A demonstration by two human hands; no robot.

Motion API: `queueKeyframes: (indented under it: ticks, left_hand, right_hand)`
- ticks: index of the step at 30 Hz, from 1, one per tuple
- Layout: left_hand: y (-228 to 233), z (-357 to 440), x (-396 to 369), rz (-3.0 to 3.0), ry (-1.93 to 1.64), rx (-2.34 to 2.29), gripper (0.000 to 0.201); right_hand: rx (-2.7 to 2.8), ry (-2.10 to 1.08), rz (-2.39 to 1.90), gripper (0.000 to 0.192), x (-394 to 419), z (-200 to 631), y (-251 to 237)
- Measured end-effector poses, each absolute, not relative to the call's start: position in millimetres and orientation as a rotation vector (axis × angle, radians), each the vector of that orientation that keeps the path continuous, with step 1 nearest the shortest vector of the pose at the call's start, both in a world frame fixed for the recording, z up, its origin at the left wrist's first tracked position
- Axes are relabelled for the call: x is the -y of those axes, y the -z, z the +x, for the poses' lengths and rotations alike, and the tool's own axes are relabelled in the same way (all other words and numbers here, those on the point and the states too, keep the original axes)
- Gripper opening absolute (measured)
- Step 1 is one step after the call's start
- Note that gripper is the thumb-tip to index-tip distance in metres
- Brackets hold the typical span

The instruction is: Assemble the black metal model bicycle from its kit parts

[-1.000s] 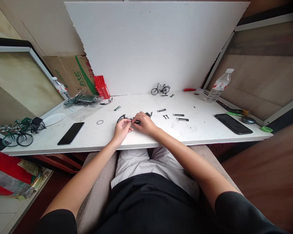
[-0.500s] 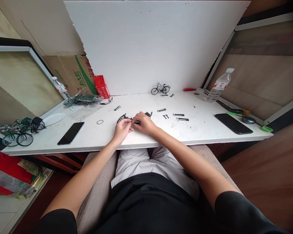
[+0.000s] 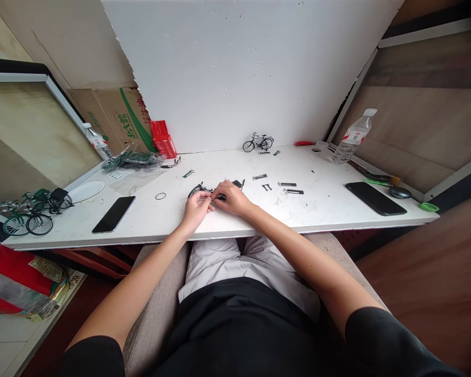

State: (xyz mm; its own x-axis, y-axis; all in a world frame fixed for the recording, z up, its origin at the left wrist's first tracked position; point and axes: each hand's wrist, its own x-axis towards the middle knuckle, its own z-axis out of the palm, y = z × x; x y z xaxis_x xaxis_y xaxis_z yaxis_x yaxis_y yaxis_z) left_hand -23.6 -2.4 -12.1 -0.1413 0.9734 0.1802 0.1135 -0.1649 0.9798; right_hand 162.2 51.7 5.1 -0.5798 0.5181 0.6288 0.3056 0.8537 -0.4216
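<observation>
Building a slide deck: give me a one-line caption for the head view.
Both hands, left hand and right hand, pinch a part-built model bicycle on a white table.

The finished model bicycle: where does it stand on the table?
The finished model bicycle stands upright at the table's far edge, against the white board, beyond both hands.

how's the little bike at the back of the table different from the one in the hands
The finished model bike stands upright on two wheels by the white board, untouched; the part-built bike sits near the table's front edge, pinched between the left hand and right hand. The finished one shows a whole frame and handlebars; the part-built one shows only one wheel and some dark frame pieces. Both are small, dark and on the white table.
</observation>
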Motion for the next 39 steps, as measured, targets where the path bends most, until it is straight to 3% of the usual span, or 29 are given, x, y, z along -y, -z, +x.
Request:
queueKeyframes:
  ticks: [39]
  left_hand:
    - [16.2, -26.0, -0.5, 1.382, -1.385, -1.318, 0.015]
  right_hand:
    - [2.244, -0.344, -0.6, 0.012, -52.0, 162.2, -4.8]
